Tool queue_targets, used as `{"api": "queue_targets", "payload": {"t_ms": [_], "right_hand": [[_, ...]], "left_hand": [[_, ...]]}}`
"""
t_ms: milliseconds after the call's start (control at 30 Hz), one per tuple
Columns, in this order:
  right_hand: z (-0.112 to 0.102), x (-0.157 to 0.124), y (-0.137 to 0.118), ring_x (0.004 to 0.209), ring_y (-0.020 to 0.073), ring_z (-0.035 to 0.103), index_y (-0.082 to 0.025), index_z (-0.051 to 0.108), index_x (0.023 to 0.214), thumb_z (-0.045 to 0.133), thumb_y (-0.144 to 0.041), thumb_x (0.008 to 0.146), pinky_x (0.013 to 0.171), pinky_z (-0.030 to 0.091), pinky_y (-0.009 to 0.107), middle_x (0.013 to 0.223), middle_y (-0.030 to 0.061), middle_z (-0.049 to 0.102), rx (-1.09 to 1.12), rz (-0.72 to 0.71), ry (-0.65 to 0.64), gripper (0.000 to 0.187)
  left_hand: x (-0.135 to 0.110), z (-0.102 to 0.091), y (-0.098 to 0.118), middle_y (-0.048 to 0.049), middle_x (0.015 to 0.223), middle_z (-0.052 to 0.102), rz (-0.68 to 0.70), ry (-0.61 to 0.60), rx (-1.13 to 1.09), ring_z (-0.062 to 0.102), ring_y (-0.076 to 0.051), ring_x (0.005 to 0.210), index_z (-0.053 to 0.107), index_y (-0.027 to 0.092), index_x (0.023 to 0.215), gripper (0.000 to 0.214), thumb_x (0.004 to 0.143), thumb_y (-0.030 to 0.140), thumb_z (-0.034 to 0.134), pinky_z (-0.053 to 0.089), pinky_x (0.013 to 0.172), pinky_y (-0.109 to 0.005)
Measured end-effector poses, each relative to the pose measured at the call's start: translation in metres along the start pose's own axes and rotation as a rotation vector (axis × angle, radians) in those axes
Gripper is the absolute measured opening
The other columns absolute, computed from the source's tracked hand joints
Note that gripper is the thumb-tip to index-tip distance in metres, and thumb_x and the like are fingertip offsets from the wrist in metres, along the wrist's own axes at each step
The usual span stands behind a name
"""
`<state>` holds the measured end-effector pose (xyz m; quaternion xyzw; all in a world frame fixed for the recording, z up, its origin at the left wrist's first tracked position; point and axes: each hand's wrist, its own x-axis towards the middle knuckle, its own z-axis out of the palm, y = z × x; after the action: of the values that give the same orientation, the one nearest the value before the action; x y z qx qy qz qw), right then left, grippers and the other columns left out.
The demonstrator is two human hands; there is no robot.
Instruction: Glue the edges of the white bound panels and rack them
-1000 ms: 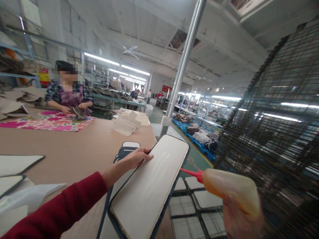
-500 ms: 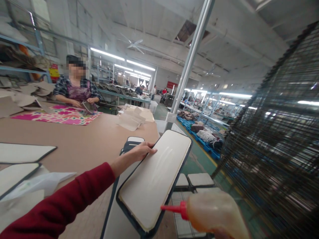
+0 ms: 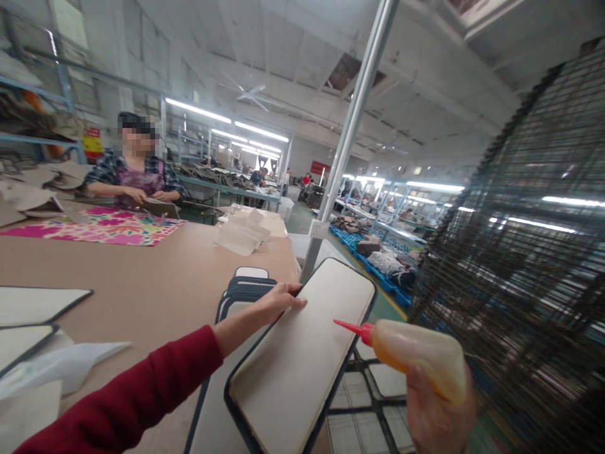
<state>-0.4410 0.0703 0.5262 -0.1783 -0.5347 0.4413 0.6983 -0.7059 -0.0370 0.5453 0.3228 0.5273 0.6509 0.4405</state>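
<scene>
My left hand (image 3: 281, 301) grips the far left edge of a long white panel (image 3: 307, 353) with rounded corners and a dark edging, thumb on its face. The panel is held tilted above a stack of similar panels (image 3: 236, 347). In my right hand (image 3: 437, 407) is a squeeze bottle (image 3: 420, 353) of amber liquid, lying nearly level. Its red pointed nozzle (image 3: 350, 326) points left over the panel's right part; whether the tip touches the face I cannot tell.
Below the panel sit more dark-edged white pieces (image 3: 390, 378). White panels (image 3: 42, 302) and thin paper (image 3: 70, 366) lie on the brown table (image 3: 155, 271). Across it a co-worker (image 3: 137, 170) handles a piece beside floral fabric (image 3: 94, 227). A metal post (image 3: 347, 139) and stacked wire racks (image 3: 524, 239) stand rightward.
The bottle has moved up along the panel, bringing my right hand into view. Pale streaks seen earlier on the panel no longer show. The view has shifted slightly.
</scene>
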Motion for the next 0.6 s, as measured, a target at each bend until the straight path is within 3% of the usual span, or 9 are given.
{"api": "queue_targets", "payload": {"t_ms": [100,200,300,367,467,533,600], "right_hand": [[0.006,-0.003,0.006,0.083,0.0152,0.061,-0.022,0.063,0.113,0.094,-0.036,0.053,0.069,0.055,0.018,0.098,0.0013,0.066,-0.029,0.011,0.101,0.069],[0.002,-0.020,0.006,0.081,0.0184,0.061,-0.020,0.063,0.112,0.092,-0.052,0.052,0.067,0.055,0.023,0.096,0.0040,0.066,-0.199,0.022,0.099,0.073],[-0.002,-0.040,0.003,0.090,0.0239,0.064,-0.020,0.062,0.117,0.091,-0.061,0.049,0.070,0.056,0.027,0.103,0.0061,0.068,-0.240,0.205,-0.001,0.084],[-0.002,-0.043,0.002,0.093,0.0231,0.065,-0.022,0.061,0.121,0.093,-0.056,0.048,0.072,0.055,0.025,0.107,0.0041,0.068,-0.172,0.289,-0.027,0.087],[0.002,-0.030,0.006,0.096,0.0210,0.064,-0.023,0.062,0.119,0.094,-0.044,0.053,0.081,0.055,0.026,0.108,0.0021,0.067,-0.032,0.167,0.040,0.076],[0.000,-0.019,0.010,0.097,0.0203,0.063,-0.022,0.062,0.119,0.093,-0.038,0.057,0.085,0.054,0.026,0.109,0.0025,0.067,-0.024,0.090,0.010,0.071],[-0.007,-0.012,0.011,0.096,0.0179,0.064,-0.021,0.062,0.120,0.092,-0.035,0.059,0.084,0.053,0.023,0.106,0.0015,0.068,-0.033,0.114,-0.035,0.070]], "left_hand": [[-0.001,0.002,0.001,-0.0045,0.066,0.073,-0.006,-0.019,-0.006,0.065,-0.021,0.063,0.075,0.011,0.082,0.041,0.044,0.026,0.080,0.050,0.062,-0.030],[0.000,0.001,0.000,-0.0052,0.066,0.073,-0.014,-0.035,-0.023,0.065,-0.021,0.065,0.075,0.011,0.079,0.040,0.043,0.026,0.081,0.050,0.064,-0.030],[0.002,0.000,-0.002,-0.0054,0.065,0.073,-0.021,-0.021,-0.021,0.065,-0.021,0.065,0.074,0.011,0.078,0.040,0.042,0.026,0.081,0.050,0.064,-0.030],[0.003,0.002,-0.003,-0.0053,0.065,0.072,-0.022,-0.016,-0.018,0.065,-0.021,0.064,0.074,0.011,0.077,0.039,0.042,0.026,0.081,0.049,0.063,-0.030],[0.004,0.009,-0.004,-0.0050,0.069,0.073,-0.021,-0.053,-0.014,0.065,-0.020,0.065,0.075,0.012,0.080,0.040,0.043,0.025,0.082,0.049,0.064,-0.030],[0.004,0.015,-0.004,-0.0051,0.072,0.074,-0.019,-0.068,-0.009,0.065,-0.020,0.064,0.075,0.012,0.083,0.043,0.044,0.026,0.083,0.049,0.063,-0.030],[0.007,0.019,-0.004,-0.0051,0.073,0.074,-0.020,-0.044,-0.007,0.066,-0.020,0.065,0.075,0.012,0.085,0.046,0.042,0.025,0.084,0.050,0.063,-0.030]]}}
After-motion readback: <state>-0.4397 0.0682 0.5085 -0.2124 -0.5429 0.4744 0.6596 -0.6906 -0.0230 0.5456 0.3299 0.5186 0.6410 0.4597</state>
